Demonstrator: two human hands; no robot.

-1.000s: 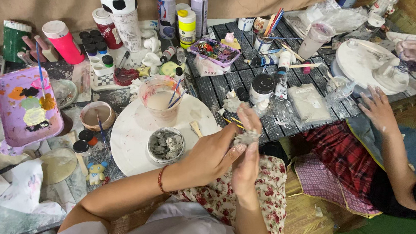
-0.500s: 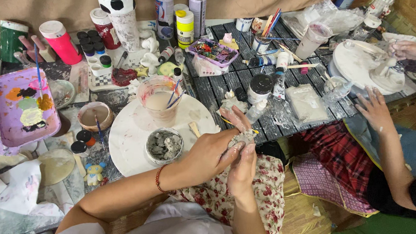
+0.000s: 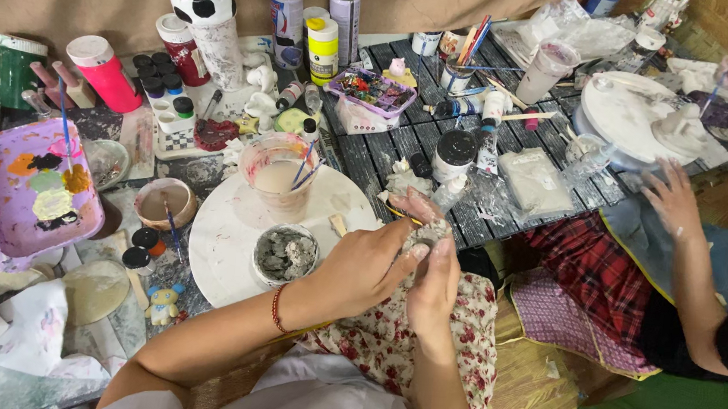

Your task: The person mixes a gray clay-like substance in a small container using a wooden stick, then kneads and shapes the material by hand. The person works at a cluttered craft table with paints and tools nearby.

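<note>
Both hands (image 3: 407, 264) grip grey figurine (image 3: 428, 231).

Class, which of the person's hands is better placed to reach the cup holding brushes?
Probably the left hand: it lies nearer the cup on the white board; the right hand lies farther away.

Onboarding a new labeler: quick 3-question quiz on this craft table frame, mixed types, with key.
1. True or false: both of the wearer's hands are on the small grey figurine.
2. What stands in the cup of cloudy water on the white round board? A) scissors B) brushes C) a spoon
3. Fill in: the co-worker's hand rests beside a ____ turntable.

Key: 1 true: left hand and right hand both hold it. 2 B. 3 white.
</note>
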